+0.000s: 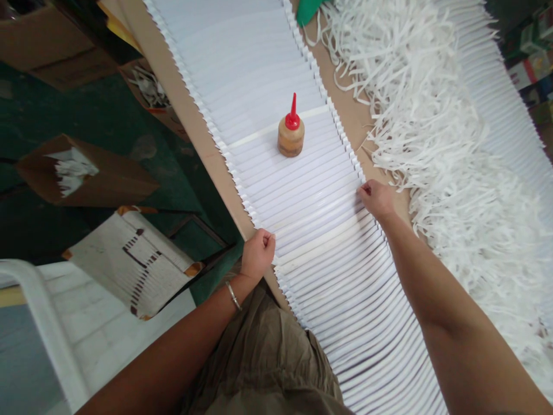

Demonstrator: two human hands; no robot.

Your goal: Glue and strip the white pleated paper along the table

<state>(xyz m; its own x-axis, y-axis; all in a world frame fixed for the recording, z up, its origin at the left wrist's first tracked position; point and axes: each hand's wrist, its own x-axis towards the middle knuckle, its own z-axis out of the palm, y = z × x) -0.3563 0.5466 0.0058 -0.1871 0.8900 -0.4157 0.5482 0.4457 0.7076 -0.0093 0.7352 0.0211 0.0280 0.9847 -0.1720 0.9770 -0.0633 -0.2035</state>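
Note:
A long row of overlapping white strips (276,75) lies crosswise on the table, their ends forming jagged edges on both sides. At the left edge of the row, my left hand (258,253) is closed in a pinch on the end of a white strip. My right hand (377,199) pinches at the opposite edge, with the fingertips on a strip end; the exact grip is partly hidden. On top of the strips, ahead of my hands, stands an upright bottle (291,137) with a red pointed nozzle and amber contents. Nearer my body the strips sag in curved, spaced folds.
A big tangle of loose white strips (432,127) covers the table's right side. Brown table edge (203,144) shows along the left. Below it are open cardboard boxes (103,178) with white scraps, a stool with a patterned cover (133,259) and a white plastic chair (47,323).

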